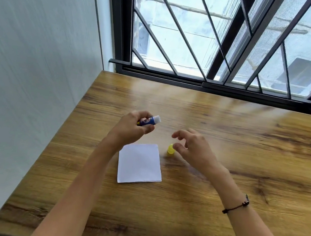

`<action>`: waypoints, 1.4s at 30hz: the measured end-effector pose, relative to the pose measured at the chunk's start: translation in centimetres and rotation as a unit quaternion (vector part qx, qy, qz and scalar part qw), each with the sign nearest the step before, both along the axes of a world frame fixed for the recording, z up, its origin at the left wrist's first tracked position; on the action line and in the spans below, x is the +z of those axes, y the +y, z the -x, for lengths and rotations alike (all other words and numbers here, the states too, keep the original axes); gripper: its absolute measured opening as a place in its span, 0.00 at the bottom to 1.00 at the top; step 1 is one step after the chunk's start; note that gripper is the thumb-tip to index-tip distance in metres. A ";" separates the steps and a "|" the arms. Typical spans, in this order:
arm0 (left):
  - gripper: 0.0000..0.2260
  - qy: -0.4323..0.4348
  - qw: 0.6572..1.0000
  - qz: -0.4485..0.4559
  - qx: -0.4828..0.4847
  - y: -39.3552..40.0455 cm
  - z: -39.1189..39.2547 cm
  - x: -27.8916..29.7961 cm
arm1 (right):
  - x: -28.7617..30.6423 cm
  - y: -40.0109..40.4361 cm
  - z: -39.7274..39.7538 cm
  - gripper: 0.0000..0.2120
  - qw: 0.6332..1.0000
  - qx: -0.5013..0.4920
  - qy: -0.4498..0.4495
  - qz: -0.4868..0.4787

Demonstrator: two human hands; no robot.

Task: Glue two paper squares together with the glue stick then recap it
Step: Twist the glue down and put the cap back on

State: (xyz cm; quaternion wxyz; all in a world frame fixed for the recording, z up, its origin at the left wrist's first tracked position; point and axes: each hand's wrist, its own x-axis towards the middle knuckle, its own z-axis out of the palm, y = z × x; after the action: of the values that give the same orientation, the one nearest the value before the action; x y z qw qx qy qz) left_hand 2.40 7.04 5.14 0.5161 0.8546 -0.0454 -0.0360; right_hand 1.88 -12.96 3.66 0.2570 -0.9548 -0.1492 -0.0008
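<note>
- Head view: you are looking down at a wooden desk [224, 144] set against a barred window [216, 37], with a pale wall on your left side.
- Your left hand [130, 128] is raised above the desk, its fingers and thumb curled round the glue stick [148, 121]. The stick lies roughly level, and its uncapped white tip points toward your right hand.
- Your right hand [192, 146] hovers with its fingers loosely bent and apart, holding nothing. Its thumb hangs just beside the yellow cap [170, 149]; motion blur hides whether skin touches it.
- The cap stands on the desk, between your two hands and close under the right one.
- The paper squares [140, 163] lie flat as a white stack just left of the cap, below your left wrist. A second edge shows at the lower right corner, so they appear already laid together.
- The step in hand looks like recapping. To do it well, pinch the cap by its sides with its open end facing the stick, keep the left hand steady, and bring cap and tip into line before pushing straight on.
- Keep the bare glue tip clear of the paper and the desk while you do this.
</note>
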 end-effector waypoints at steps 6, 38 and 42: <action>0.07 0.022 0.999 -0.022 -0.005 0.1 0.1 -0.3 | -2.4 0.9 0.2 0.16 0.997 0.060 -0.014 0.052; 0.05 0.050 0.994 0.033 -0.086 -0.6 0.4 0.5 | 2.5 1.6 0.7 0.10 0.952 0.021 -0.105 -0.285; 0.05 0.050 0.993 0.039 -0.096 -0.8 0.5 0.7 | 2.8 2.0 0.9 0.09 0.957 0.048 -0.135 -0.251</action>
State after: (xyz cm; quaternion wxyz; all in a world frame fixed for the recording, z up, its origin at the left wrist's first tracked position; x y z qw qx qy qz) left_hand 1.87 6.27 5.88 0.5448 0.8226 -0.1026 -0.1263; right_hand 0.96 -10.97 6.43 0.4651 -0.8426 -0.2229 -0.1548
